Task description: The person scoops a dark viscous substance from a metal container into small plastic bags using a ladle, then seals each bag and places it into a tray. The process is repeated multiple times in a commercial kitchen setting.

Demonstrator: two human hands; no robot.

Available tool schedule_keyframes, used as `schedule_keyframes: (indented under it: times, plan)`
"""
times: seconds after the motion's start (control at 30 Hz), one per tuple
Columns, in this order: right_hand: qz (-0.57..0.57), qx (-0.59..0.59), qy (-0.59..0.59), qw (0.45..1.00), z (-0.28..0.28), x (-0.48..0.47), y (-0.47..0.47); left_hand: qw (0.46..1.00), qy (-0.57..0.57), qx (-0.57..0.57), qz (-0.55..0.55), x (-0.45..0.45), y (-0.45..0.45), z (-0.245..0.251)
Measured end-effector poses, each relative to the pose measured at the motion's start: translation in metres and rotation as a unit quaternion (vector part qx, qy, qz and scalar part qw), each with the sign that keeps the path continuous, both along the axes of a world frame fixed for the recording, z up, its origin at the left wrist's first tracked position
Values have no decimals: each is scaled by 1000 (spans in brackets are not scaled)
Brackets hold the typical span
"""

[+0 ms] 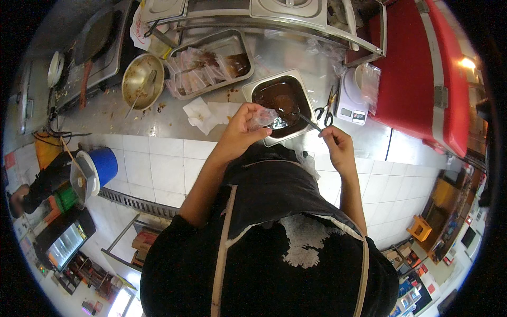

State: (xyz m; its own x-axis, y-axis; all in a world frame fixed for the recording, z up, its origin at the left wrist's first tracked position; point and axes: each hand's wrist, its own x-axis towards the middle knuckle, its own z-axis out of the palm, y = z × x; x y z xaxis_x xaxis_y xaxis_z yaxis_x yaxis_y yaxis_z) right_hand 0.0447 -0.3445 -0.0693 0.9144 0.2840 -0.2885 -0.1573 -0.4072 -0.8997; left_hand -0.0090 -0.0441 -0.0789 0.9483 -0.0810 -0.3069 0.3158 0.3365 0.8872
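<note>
A small clear plastic bag [264, 117] is held open in my left hand [243, 128], over the near left side of a deep steel pan [300, 79]. Dark brown sauce [277, 95] fills part of that pan. My right hand [339, 148] grips the handle of a slim utensil [309, 121] at the pan's right rim; its far end dips into the sauce and is hidden. Behind and to the left, a steel tray [250, 71] holds several small filled plastic bags [196, 75], some with dark sauce inside.
Black-handled scissors [328, 109] and a white digital scale [351, 105] stand right of the pan, before a red cooler box [416, 79]. Paper towels [204, 115] and a stained steel bowl [136, 83] lie left. A steel shelf [222, 18] overhangs the back. A person's leg [51, 178] shows far left.
</note>
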Motion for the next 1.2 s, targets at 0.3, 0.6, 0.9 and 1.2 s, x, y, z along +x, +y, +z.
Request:
schedule_keyframes:
  times: [0.3, 0.6, 0.9, 1.2]
  plan:
    - [-24, 41, -14, 999, 16, -2, -6, 998, 27, -52, -7, 5, -9, 2]
    - [-29, 44, -2, 999, 27, -3, -11, 997, 49, -14, 56, 11, -18, -3]
    - [-53, 56, -18, 997, 47, -8, -2, 993, 52, -59, 92, 19, -28, 4]
    - [-57, -46, -146, 987, 84, -15, 10, 989, -11, -103, 110, 28, -38, 20]
